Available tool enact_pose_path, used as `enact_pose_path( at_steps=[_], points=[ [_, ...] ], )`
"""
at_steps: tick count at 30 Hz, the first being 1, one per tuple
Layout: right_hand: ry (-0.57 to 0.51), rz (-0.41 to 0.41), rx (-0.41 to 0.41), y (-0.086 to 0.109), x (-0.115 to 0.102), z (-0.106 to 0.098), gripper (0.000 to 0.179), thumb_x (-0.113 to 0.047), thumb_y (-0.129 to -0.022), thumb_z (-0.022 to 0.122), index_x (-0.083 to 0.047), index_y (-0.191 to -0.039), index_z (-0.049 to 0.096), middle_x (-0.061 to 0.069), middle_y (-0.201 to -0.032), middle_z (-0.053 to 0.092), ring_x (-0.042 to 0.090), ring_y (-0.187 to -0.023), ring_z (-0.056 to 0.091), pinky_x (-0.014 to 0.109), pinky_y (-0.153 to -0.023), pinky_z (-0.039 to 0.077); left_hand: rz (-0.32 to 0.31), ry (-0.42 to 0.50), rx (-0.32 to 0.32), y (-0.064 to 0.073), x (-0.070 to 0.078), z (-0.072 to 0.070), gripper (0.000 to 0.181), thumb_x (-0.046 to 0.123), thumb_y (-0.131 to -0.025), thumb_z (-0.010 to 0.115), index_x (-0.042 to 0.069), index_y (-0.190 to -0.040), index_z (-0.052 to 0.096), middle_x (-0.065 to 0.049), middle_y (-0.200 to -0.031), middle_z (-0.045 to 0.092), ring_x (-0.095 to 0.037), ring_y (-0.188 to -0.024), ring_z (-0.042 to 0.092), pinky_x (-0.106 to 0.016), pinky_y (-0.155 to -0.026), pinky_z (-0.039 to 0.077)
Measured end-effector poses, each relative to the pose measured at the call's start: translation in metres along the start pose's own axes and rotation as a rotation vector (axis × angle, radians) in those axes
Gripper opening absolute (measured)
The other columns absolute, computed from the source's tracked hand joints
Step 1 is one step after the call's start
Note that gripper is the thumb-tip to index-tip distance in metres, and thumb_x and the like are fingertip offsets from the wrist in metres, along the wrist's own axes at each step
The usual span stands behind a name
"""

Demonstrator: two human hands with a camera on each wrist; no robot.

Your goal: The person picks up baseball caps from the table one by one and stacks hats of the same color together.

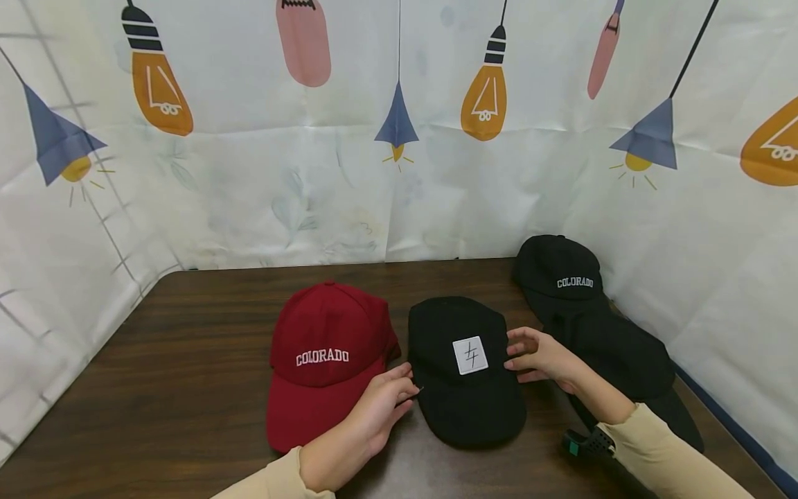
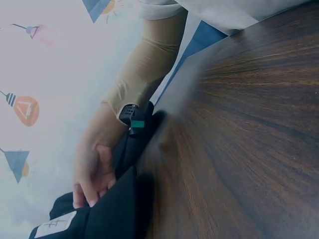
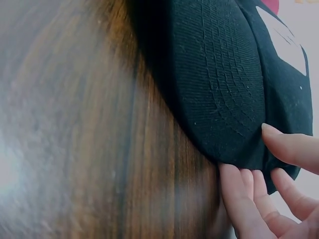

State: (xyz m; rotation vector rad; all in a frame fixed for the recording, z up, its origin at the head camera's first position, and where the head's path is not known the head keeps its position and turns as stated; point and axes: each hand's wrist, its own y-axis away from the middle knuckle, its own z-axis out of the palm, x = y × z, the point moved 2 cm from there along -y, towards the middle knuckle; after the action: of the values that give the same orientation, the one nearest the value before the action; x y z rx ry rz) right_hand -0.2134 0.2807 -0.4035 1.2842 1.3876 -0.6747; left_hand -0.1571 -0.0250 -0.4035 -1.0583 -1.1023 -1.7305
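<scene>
The black cap with a white patch (image 1: pixel 470 402) lies on the table (image 1: pixel 206 388), brim toward you, just right of the red cap (image 1: pixel 327 326). Your right hand (image 1: pixel 545 360) has its fingers spread, tips touching the cap's right edge. Your left hand (image 1: pixel 382 410) is at its left edge, a dark sliver between thumb and fingers — whether they pinch the cap, I cannot tell. At the right — beyond your right hand — lie two more black caps (image 1: pixel 623 353).
</scene>
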Motion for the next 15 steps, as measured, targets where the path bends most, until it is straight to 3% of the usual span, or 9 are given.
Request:
enact_pose_path(
  at_steps=[15],
  points=[
    [0.04,-0.021,-0.049,-0.0017,-0.0007,-0.0024,0.063,-0.002,-0.093,0.071,0.013,-0.145,0.038,0.021,-0.121,0.061,0.027,-0.099,0.067,0.049,-0.082,0.059,-0.039,-0.042,-0.063,0.0052,0.0045,-0.0059,0.073,0.007,-0.093,0.05,-0.017,-0.154,0.02,-0.037,-0.161,0.016,-0.052,-0.145,0.024,-0.062,-0.118,0.022]
  ],
)
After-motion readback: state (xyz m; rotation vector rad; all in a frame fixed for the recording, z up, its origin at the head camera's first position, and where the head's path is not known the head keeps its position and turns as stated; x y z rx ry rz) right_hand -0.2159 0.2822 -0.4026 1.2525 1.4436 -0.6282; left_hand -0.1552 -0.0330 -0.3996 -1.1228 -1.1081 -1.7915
